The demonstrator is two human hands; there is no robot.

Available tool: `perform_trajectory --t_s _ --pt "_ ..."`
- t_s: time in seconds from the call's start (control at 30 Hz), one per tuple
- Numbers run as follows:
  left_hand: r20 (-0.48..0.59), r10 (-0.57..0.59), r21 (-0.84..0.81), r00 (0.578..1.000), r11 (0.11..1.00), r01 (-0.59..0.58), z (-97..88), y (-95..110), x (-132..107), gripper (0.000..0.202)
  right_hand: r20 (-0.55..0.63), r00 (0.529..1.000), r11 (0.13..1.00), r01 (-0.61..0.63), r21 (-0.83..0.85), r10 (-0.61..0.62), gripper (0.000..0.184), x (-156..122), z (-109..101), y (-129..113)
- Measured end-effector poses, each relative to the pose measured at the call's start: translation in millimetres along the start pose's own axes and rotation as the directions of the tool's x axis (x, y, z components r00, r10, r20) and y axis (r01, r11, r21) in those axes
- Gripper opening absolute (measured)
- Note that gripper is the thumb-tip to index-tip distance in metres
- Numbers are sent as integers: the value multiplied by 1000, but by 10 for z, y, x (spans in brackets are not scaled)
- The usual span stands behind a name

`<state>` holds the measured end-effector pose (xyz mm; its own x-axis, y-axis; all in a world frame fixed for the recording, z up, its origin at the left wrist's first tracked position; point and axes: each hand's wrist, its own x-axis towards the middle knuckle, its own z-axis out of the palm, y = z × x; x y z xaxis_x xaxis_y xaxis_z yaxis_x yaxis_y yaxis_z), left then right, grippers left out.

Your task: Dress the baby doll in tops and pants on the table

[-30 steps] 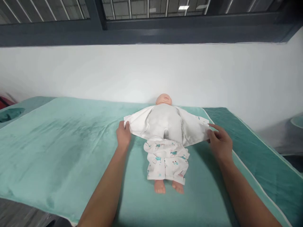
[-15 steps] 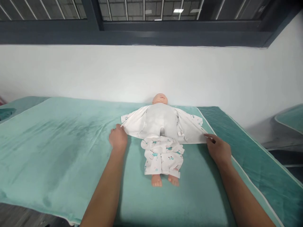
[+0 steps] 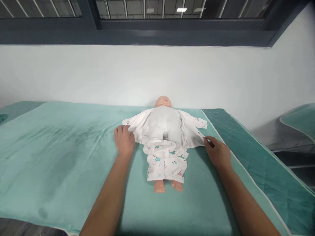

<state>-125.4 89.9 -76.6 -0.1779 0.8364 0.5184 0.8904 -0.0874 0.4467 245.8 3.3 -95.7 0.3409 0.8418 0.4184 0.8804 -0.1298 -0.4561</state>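
A baby doll (image 3: pixel 162 101) lies on its back, with a white patterned jacket (image 3: pixel 192 135) spread open under and beside its torso. Patterned trousers (image 3: pixel 167 160) cover its legs, their waist low, and its bare feet (image 3: pixel 159 186) stick out below. My left hand (image 3: pixel 124 140) rests at the jacket's left side, just below the sleeve end, fingers forward and thumb apart; the cloth beneath it is hidden. On the other side my right hand (image 3: pixel 216 151) pinches the lower corner of the jacket's right flap between thumb and fingers.
A pale green cover (image 3: pixel 61 157) spreads over the padded table. Along its right runs a darker green strip (image 3: pixel 248 154). Behind stands a white wall (image 3: pixel 98 75) below a dark-framed window (image 3: pixel 172 32) with bars. Another green padded edge (image 3: pixel 301 119) shows at far right.
My left hand has loosened from its pinch on the left flap's corner, its fingers now stretched forward. My right hand has drawn the right flap inward, slackening it. The view has shifted slightly.
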Motion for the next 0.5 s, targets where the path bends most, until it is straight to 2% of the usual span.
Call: perform_trajectory --t_s 0.07,0.1,0.17,0.23,0.3,0.5 --pt "66 20 -294 998 956 0 20 88 -30 22 -48 992 973 122 197 -114 27 -38 24 -131" --pt "153 28 -443 988 895 43 24 142 -50 19 -33 985 940 170 297 -167 25 -60 35 -209" --pt "347 74 -643 935 745 179 13 248 -90 19 46 965 862 209 461 -258 22 -105 51 -366" --pt "457 130 -715 880 642 277 -24 328 -116 22 127 936 793 201 576 -329 20 -143 60 -491" --pt "497 156 -739 854 591 323 -74 366 -124 25 185 910 738 168 653 -371 17 -167 65 -563" --pt "541 279 -766 793 554 327 -137 333 -104 27 302 871 664 36 747 -387 14 -172 75 -564"
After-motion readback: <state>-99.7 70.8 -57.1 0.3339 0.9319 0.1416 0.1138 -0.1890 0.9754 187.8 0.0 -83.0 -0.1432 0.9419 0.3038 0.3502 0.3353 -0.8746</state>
